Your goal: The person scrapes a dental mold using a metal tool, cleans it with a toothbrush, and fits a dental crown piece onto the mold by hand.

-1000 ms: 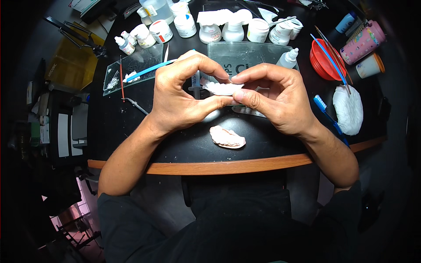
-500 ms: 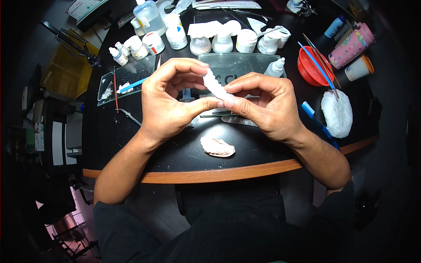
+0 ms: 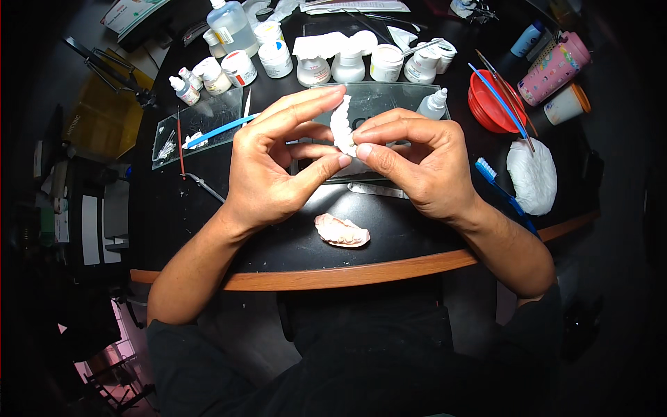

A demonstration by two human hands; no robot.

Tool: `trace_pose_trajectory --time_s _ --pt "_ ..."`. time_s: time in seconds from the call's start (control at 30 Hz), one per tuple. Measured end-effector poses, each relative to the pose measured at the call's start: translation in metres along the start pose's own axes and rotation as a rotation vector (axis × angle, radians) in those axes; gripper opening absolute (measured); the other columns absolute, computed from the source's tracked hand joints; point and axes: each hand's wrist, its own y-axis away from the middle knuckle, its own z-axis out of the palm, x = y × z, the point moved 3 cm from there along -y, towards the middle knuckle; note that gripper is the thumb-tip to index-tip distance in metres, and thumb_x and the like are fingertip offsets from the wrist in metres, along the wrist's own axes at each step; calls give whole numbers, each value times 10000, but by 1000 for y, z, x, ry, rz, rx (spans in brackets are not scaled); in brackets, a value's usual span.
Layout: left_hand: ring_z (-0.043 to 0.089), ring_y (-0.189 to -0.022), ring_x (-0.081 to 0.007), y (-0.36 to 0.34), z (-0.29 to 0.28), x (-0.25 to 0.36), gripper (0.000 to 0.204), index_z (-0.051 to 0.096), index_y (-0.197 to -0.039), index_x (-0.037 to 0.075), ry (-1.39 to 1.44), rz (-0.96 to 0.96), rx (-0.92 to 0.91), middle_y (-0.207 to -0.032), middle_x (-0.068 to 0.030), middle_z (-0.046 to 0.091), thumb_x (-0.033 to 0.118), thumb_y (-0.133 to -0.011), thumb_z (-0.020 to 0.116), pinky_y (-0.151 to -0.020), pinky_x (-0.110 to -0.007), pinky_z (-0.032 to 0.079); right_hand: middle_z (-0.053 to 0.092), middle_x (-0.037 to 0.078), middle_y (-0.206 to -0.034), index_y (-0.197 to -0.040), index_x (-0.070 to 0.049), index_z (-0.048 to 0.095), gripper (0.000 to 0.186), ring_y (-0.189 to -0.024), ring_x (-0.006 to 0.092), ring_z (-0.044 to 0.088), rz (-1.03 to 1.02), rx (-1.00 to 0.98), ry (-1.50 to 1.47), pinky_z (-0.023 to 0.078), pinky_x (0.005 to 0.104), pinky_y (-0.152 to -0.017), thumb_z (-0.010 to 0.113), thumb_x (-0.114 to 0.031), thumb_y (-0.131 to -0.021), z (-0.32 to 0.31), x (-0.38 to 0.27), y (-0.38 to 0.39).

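Observation:
A narrow white dental piece with a row of tooth shapes (image 3: 341,125) stands nearly upright between my hands, above the dark table. My right hand (image 3: 427,163) pinches its lower end between thumb and fingers. My left hand (image 3: 271,156) curls round its other side, index fingertip at the top end and thumb tip close to the lower end. The middle finger lies partly behind the piece. Below them, near the table's front edge, a pale pinkish dental cast (image 3: 342,231) lies on its own.
Several white jars (image 3: 276,59) line the back. Glass slabs (image 3: 229,115) lie left and behind my hands. A red bowl (image 3: 486,104) holding brushes, a white wad (image 3: 532,177), a blue toothbrush (image 3: 497,182) and a pink tumbler (image 3: 556,69) stand or lie at right.
The white dental piece has turned more upright. My left thumb has drawn back from my right thumb, and my left index finger has stretched up to the piece's top end.

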Motion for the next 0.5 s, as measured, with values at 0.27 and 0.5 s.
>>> trace_pose_trajectory --time_s 0.27,0.5 --pt "694 -1209 -251 -2 -3 0 659 612 -1456 -33 -24 30 -73 -1525 -225 548 -118 -836 819 -956 -361 667 790 97 -1075 -1043 -3 819 119 -895 102 748 44 -12 -27 582 200 -662 815 -44 -931 1 0 1" --pt "707 -1153 -219 -1 -4 1 676 638 -1423 -27 -73 21 -62 -1502 -209 571 -97 -793 875 -939 -343 674 794 46 -960 -1039 2 805 122 -827 51 715 72 -26 -82 539 173 -615 822 -53 -932 4 5 2"
